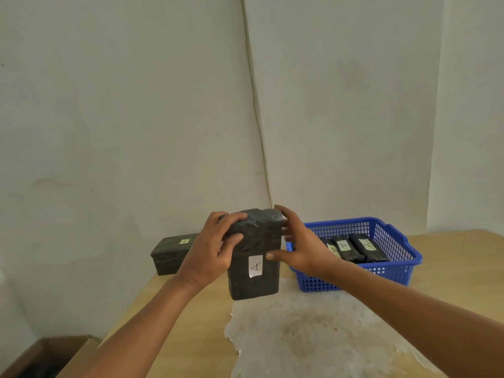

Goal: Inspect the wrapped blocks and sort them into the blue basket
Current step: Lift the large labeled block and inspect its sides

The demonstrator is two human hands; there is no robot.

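1. Forearms come in from the bottom edge; left hand grasps the held block with fingers curled over its upper left side, thumb on the front face.
2. Right hand is on the block's right side, thumb on the front face, fingers spread toward the back; whether it really clamps or just steadies, can't tell for sure.
3. Held block is upright, lifted above the table near its middle, white label marked "A" facing the camera. Looks like the inspect step.
4. White patch covers the table surface under the hands, running to the near edge.
5. Blue basket sits toward the table's far right; three wrapped blocks with "A" labels lie in it side by side.
6. One more block lies flat at the far left corner, not yet sorted.
7. Progress: three visibly binned, one in hand, one left, so likely past halfway.
8. Cardboard box sits off the table, bottom left.
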